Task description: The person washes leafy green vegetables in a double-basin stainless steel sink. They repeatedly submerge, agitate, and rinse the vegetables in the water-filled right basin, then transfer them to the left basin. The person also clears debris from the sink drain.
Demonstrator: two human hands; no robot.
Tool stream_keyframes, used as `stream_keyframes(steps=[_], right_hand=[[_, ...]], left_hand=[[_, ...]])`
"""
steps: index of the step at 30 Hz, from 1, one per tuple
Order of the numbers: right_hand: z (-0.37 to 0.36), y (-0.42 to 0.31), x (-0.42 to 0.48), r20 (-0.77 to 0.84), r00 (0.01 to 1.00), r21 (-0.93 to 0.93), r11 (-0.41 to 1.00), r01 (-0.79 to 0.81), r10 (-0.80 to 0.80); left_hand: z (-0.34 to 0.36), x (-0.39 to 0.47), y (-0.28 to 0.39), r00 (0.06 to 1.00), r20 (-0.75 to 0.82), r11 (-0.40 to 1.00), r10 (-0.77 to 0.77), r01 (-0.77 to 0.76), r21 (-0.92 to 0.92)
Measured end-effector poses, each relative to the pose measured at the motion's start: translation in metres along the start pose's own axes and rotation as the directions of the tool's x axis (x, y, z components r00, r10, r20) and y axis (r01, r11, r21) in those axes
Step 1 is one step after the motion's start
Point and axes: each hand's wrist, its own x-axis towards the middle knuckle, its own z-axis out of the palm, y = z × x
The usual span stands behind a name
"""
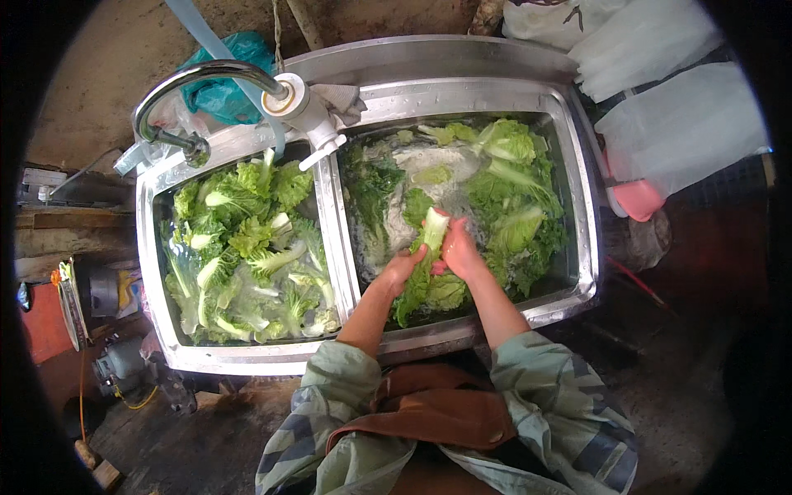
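Over the water of the right sink basin (578,260), my left hand (402,270) grips a leafy green vegetable (435,230), its thumb across the leaves. The pale cut stalk end points away from me. My right hand (459,250) is against the stalk's right side, with some fingers hidden behind it. More leafy greens (510,185) float along the basin's right side, and darker leaves (377,179) lie at its left. Churned, foamy water (442,162) fills the middle. In the left basin (145,247), many loose greens (247,247) with white stalks lie in water.
A curved metal faucet (204,69) with a white valve body (297,111) stands behind the divider (337,235). Beside it are a pale hose (201,28), a teal plastic bag (229,86) and a grey cloth (340,102). White sacks (687,130) and a pink container (640,199) are at right.
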Motion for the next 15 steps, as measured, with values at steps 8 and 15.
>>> stream_keyframes(steps=[8,15], right_hand=[[0.007,-0.017,0.03,-0.415,0.891,-0.253,0.917,-0.309,0.186],[-0.026,0.001,0.032,-0.057,0.986,-0.575,0.812,0.097,-0.158]], left_hand=[[0.024,-0.006,0.002,0.729,-0.195,0.599,0.656,-0.345,0.723],[0.039,-0.02,-0.013,0.451,-0.01,0.129,0.892,-0.235,0.963]])
